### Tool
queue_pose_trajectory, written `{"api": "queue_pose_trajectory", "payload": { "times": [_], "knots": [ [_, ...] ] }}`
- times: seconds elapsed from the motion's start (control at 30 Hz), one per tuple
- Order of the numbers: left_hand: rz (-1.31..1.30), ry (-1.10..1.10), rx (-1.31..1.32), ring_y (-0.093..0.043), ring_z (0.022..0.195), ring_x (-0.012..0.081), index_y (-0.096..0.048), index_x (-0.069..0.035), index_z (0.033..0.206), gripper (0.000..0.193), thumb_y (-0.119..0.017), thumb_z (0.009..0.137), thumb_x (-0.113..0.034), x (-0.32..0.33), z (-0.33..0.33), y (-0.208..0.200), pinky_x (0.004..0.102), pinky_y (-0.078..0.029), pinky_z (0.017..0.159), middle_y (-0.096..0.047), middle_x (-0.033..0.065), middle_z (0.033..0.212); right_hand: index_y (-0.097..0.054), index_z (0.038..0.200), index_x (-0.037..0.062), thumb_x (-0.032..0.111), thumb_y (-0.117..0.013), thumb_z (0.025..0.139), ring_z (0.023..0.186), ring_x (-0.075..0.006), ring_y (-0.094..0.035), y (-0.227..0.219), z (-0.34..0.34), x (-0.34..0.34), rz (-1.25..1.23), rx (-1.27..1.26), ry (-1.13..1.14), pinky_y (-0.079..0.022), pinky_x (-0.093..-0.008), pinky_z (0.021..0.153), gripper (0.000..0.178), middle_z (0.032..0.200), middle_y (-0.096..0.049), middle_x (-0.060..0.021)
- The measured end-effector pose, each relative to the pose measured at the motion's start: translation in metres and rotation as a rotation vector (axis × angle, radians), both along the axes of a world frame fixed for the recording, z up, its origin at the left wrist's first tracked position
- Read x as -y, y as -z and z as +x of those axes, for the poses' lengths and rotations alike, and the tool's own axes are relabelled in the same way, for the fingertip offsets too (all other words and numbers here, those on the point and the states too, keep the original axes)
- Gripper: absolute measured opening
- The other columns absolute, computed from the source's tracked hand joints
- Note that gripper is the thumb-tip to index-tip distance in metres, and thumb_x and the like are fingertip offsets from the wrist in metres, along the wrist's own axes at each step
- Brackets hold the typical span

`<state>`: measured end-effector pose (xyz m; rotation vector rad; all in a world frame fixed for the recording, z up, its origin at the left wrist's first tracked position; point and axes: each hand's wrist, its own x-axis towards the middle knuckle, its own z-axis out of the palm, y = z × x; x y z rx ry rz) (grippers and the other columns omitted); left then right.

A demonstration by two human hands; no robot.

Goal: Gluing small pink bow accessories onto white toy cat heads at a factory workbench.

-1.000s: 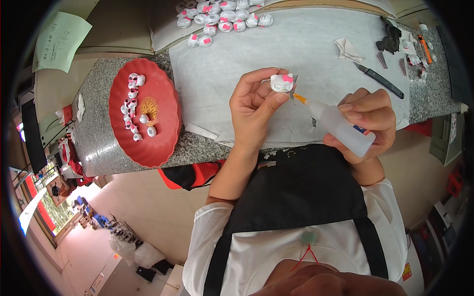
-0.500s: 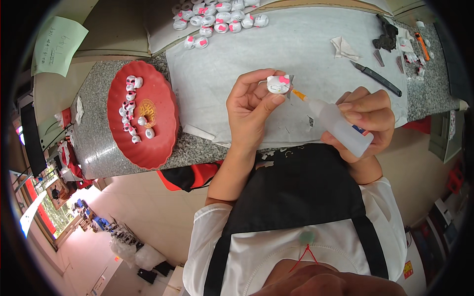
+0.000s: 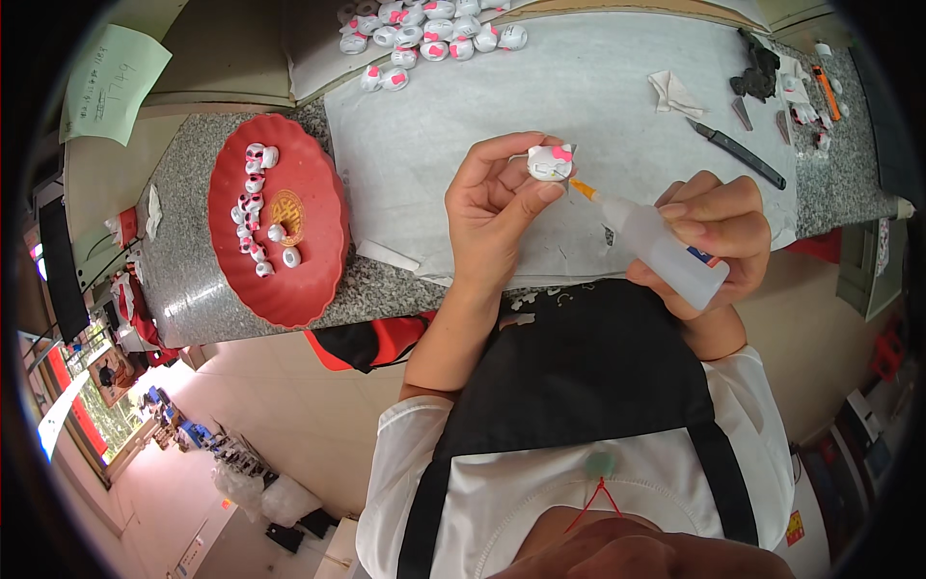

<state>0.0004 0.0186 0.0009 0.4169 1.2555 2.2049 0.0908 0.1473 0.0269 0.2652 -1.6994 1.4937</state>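
Note:
Between the thumb and fingers of my left hand (image 3: 493, 198) is a small white cat-head figurine (image 3: 549, 164) with a pink bow. My right hand (image 3: 719, 232) is wrapped round a translucent white squeeze bottle (image 3: 666, 253), tilted so that its orange nozzle (image 3: 583, 189) points up and left. The nozzle tip is right beside the lower right edge of the figurine; whether they touch I cannot tell. Both hands are over the white paper sheet (image 3: 617, 96) on the counter.
A red scalloped tray (image 3: 323, 246) with several small figurine parts stands at the left. More cat heads (image 3: 435, 50) are grouped at the back. On the right lie a black utility knife (image 3: 738, 154), a crumpled tissue (image 3: 673, 94), a black rag (image 3: 757, 66) and an orange-handled tool (image 3: 826, 92).
The figurine has turned slightly in my left fingers and shifted a little to the right. My right hand and the bottle have hardly moved.

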Motion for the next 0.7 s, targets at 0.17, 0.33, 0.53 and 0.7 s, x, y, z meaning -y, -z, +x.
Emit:
{"api": "queue_pose_trajectory", "payload": {
  "times": [0.17, 0.33, 0.53, 0.7],
  "knots": [
    [0.007, 0.002, -0.023, -0.052, 0.084, 0.0174, -0.044, 0.001, 0.098, 0.034, -0.057, 0.067, 0.004, 0.0011, -0.0006, 0.0037, 0.0336, -0.045, 0.076, -0.051, 0.0137, 0.095, -0.051, 0.083, -0.0006, 0.002, -0.069, 0.053, 0.059, -0.0155, -0.050, 0.0005, -0.0020, 0.0001, 0.028, -0.012, 0.026, -0.040, -0.0233, 0.052, 0.035, 0.079, -0.047, -0.0116],
    [0.015, -0.010, -0.037, -0.053, 0.084, 0.0176, -0.044, 0.001, 0.098, 0.034, -0.056, 0.067, 0.006, 0.0005, 0.0003, 0.0037, 0.0318, -0.045, 0.076, -0.051, 0.0131, 0.094, -0.051, 0.083, -0.0011, 0.000, -0.069, 0.051, 0.060, -0.0161, -0.051, -0.0010, -0.0023, 0.0024, 0.002, -0.026, 0.035, -0.040, -0.0236, 0.051, 0.036, 0.079, -0.047, -0.0116],
    [-0.013, -0.005, -0.100, -0.052, 0.085, 0.0174, -0.044, 0.002, 0.098, 0.034, -0.056, 0.066, 0.008, 0.0009, 0.0006, 0.0050, 0.0284, -0.044, 0.074, -0.050, 0.0128, 0.094, -0.052, 0.083, -0.0013, -0.001, -0.067, 0.053, 0.060, -0.0163, -0.051, 0.0003, -0.0022, 0.0001, 0.008, -0.014, 0.002, -0.040, -0.0232, 0.050, 0.034, 0.078, -0.047, -0.0112],
    [-0.049, -0.016, -0.271, -0.050, 0.090, 0.0177, -0.045, 0.002, 0.097, 0.033, -0.056, 0.066, 0.009, 0.0004, 0.0000, 0.0067, 0.0260, -0.041, 0.075, -0.048, 0.0129, 0.098, -0.052, 0.083, -0.0013, -0.001, -0.068, 0.052, 0.059, -0.0151, -0.050, 0.0005, -0.0030, 0.0017, 0.036, 0.000, 0.013, -0.039, -0.0225, 0.049, 0.035, 0.078, -0.047, -0.0112]
  ]
}}
